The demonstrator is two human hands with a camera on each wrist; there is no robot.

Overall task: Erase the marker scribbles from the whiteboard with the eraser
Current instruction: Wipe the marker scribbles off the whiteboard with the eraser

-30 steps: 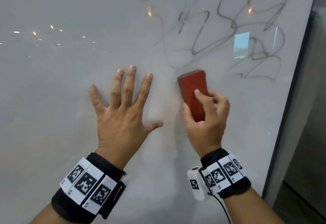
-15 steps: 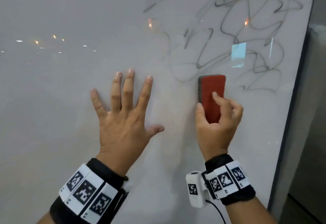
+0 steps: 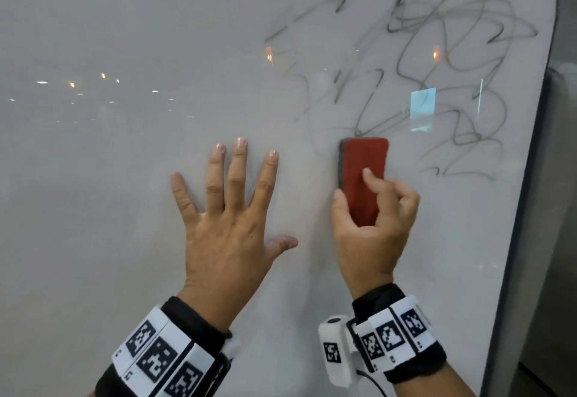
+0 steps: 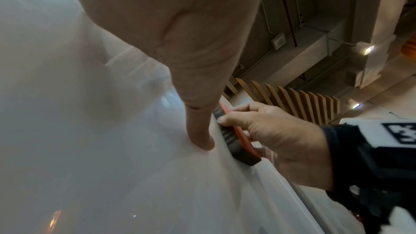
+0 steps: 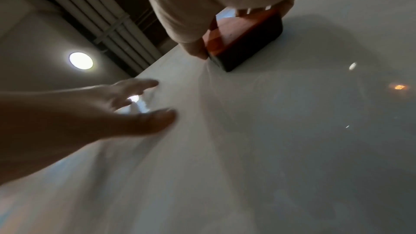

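The whiteboard [image 3: 125, 178] fills the head view, with grey marker scribbles [image 3: 437, 68] over its upper right. My right hand [image 3: 371, 225] grips the red eraser [image 3: 363, 171] by its lower half, thumb on the left side and index finger on its back. The eraser lies flat against the board, its top edge at the lowest scribble lines. My left hand [image 3: 231, 218] presses flat on the board to the left of the eraser, fingers spread. In the right wrist view the eraser [image 5: 245, 40] sits under my thumb. The left wrist view shows the eraser [image 4: 236, 141] edge-on, held by my right hand [image 4: 270, 131].
The board's dark right edge [image 3: 527, 209] runs down beside the scribbles, with a grey wall beyond. Ceiling lights reflect on the board's left part. Faint smeared marker haze lies around the eraser and between my hands.
The right hand has carried the eraser to the right and turned it upright, then slid it slightly upward to the lowest scribble lines. The left hand stayed flat on the board.
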